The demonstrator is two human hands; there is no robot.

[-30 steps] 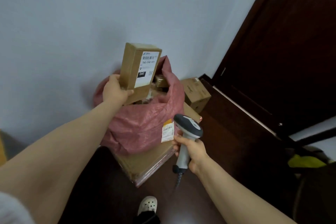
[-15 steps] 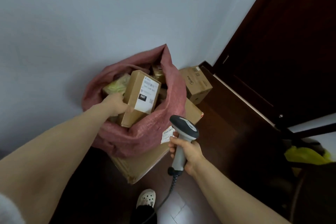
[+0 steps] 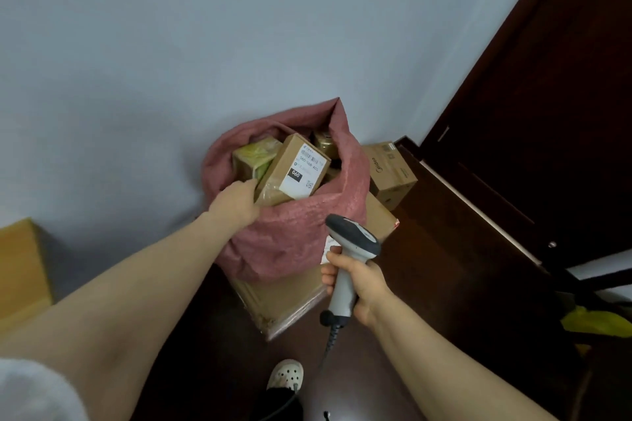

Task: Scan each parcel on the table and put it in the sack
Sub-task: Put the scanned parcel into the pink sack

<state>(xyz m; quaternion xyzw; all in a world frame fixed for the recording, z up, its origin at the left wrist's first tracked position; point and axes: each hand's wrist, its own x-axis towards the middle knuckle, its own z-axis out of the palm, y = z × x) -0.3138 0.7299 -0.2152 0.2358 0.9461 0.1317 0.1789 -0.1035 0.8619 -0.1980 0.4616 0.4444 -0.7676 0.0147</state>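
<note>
We find the labelled parcel [image 3: 294, 171] in the mouth of the pink sack [image 3: 301, 229], among other boxes [image 3: 254, 155] (so several are judged done). Our left hand [image 3: 236, 202] touches its lower end, grip not discernible. Our right hand [image 3: 359, 284] clasps the barcode scanner [image 3: 354, 241] beside the sack. What remains lies out of view.

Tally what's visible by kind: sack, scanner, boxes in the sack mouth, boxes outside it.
Sack: 1
Scanner: 1
Boxes in sack mouth: 3 (labelled box, green-yellow box, gold box)
Boxes outside: 3 (Midea box, flat box under sack, yellow box)
Total: 8
</note>
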